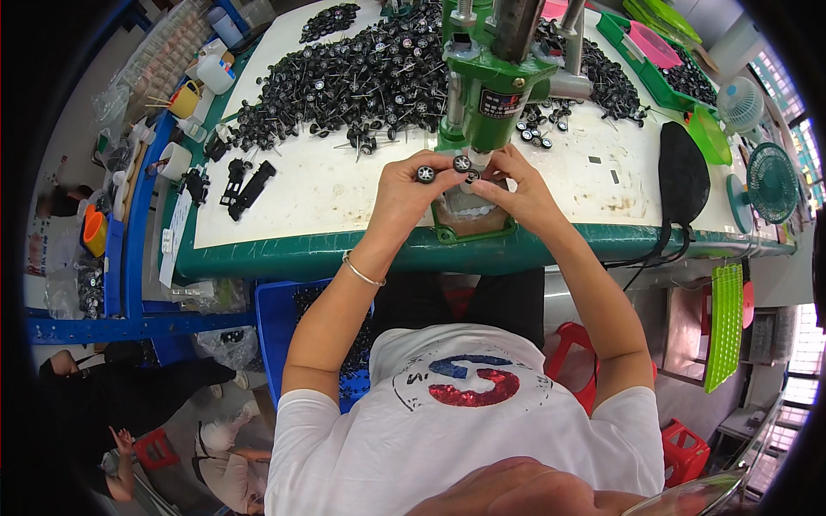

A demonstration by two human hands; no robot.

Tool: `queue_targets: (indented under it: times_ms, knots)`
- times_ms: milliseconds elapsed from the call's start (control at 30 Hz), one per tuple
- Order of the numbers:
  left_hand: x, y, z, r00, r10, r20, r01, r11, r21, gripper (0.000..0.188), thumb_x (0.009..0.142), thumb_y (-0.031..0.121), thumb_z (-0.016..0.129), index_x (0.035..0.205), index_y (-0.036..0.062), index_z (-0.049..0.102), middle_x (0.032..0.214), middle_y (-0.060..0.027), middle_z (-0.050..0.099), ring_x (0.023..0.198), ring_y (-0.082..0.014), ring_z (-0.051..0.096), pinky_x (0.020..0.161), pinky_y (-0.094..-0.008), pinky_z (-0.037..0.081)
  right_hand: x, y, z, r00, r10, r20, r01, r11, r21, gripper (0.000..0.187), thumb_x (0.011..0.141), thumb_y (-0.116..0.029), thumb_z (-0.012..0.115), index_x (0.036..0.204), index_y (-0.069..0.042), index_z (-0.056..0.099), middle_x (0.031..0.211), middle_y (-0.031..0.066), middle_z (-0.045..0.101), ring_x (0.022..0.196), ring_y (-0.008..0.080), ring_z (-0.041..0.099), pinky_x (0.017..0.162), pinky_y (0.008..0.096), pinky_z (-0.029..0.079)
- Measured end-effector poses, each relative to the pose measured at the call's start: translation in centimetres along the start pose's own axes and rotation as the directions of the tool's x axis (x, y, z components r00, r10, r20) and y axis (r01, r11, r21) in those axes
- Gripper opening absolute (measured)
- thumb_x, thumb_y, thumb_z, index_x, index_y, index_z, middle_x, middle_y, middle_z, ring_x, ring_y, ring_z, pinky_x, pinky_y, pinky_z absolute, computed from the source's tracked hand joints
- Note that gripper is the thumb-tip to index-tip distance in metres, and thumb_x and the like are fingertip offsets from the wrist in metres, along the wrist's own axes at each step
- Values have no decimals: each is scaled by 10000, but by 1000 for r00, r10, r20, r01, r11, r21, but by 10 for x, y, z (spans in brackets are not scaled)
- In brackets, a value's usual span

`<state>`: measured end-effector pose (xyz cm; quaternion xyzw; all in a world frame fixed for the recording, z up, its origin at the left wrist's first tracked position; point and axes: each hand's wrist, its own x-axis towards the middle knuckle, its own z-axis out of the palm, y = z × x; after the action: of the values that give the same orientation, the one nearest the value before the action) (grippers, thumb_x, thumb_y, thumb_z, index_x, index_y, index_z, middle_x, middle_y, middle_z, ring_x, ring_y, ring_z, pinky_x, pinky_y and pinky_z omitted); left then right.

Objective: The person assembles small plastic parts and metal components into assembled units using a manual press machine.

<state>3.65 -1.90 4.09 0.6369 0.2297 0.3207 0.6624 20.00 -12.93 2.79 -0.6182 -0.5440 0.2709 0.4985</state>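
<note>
Both my hands meet under the head of a green bench press [492, 112], just above its base [446, 234]. My left hand [411, 185] is closed around small black toy wheels with silver spoked hubs; one wheel [425, 175] shows at its fingers and another wheel [462, 163] by its fingertips. From the other side, my right hand [520, 191] pinches at a third wheel [471, 175] beneath the press ram. Fingers hide any axle between these wheels, and how they sit in the press cannot be made out.
A large heap of black wheels on axles [344, 77] covers the table's far side. Two black chassis pieces [249, 189] lie at left. A black cloth bag [684, 176], a green fan [768, 176] and a green tray of wheels [615, 33] are at right. A blue bin [274, 322] stands below.
</note>
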Motion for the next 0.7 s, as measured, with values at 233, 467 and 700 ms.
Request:
queue_targets:
  times_ms: [233,467,700]
  knots:
    - [5,-2,12,998,37,51,-38,999,6,112,755,34,738,837,-31,697,855,-23,661,755,-84,589,692,-218,463,16,-7,-56,953,70,-296,-4,976,218,394,871,-157,646,1241,-44,574,1000,50,629,830,103,577,769,241,456]
    - [12,-1,14,994,101,34,-102,993,52,103,748,16,727,832,-31,692,829,-6,657,740,-83,589,678,-221,459,86,-96,-109,923,-87,-375,260,860,439,363,950,-283,547,1214,-35,581,1052,27,623,849,103,581,717,228,462]
    - [15,3,16,984,159,76,-169,974,154,98,755,20,724,837,-24,694,832,-13,657,733,-82,580,673,-224,458,133,-183,-106,910,-17,-415,270,783,560,206,917,-262,619,919,-56,602,619,-44,542,421,34,440,355,166,302]
